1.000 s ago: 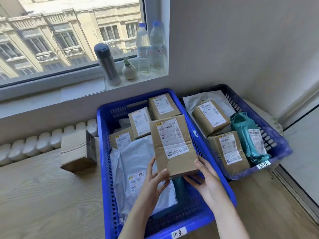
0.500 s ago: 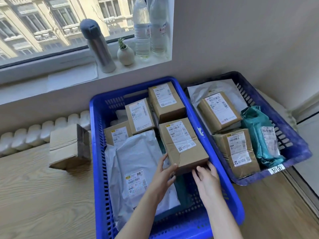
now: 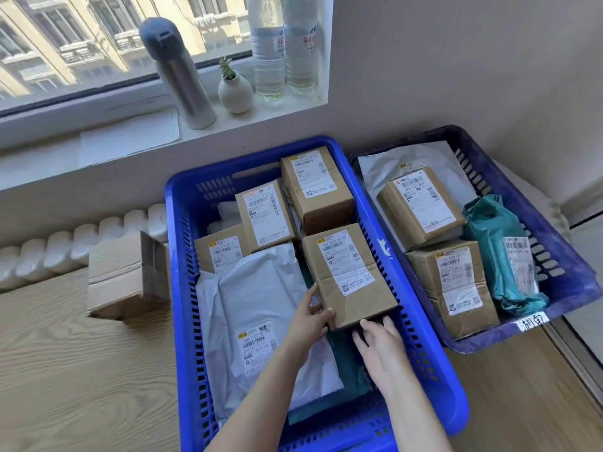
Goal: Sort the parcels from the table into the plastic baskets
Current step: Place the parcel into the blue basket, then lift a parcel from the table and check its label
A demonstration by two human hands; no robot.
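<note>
Two baskets (image 3: 456,402) (image 3: 574,272) side by side on the table (image 3: 81,370).

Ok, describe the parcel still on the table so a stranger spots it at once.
Start at the bright blue basket under the window. Left of it, on the wooden table, sits a cardboard box. Unlike the basketed boxes, it shows no white label.

Left hand (image 3: 309,321) and right hand (image 3: 378,344), both forearms (image 3: 257,396) bare

Ahead of you a window (image 3: 98,44) shows a pale building (image 3: 49,60) in daylight above a white sill (image 3: 130,138). A white radiator (image 3: 49,256) lines the grey wall (image 3: 456,60) behind the wooden desk's (image 3: 65,370) far edge.
</note>
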